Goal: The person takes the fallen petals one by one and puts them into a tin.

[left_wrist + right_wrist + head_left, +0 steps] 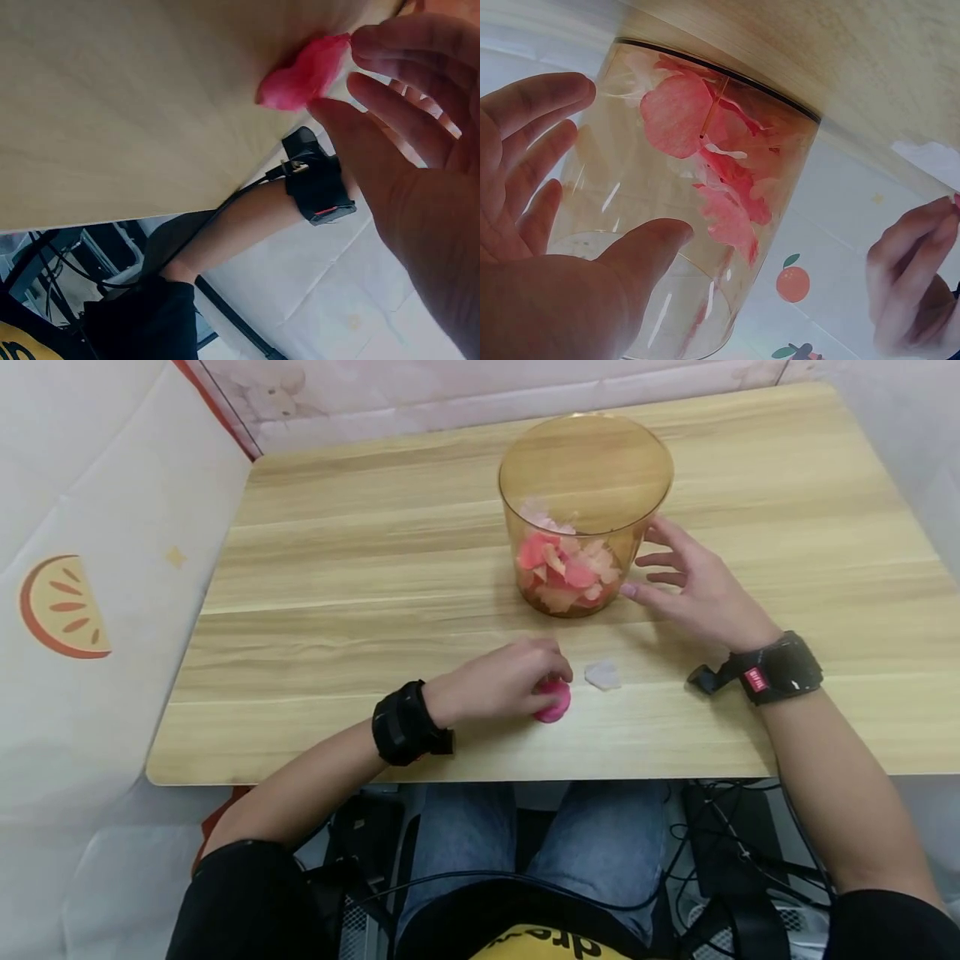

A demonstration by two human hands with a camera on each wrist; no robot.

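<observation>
A person's left hand (502, 681) pinches a pink petal (553, 702) against the wooden worktop (337, 610), near its front edge. A pale petal (602, 675) lies just beside it. The right hand (693, 589), fingers spread and relaxed, rests against a clear amber container (585, 510) holding pink and white petals.

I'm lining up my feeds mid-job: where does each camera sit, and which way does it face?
Head: looks down on the table; both forearms, lap show.
Left wrist: under the left hand, toward the pink petal it pinches.
Right wrist: beside the right hand, facing the amber jar.
Shared: head and left wrist show the petal.
</observation>
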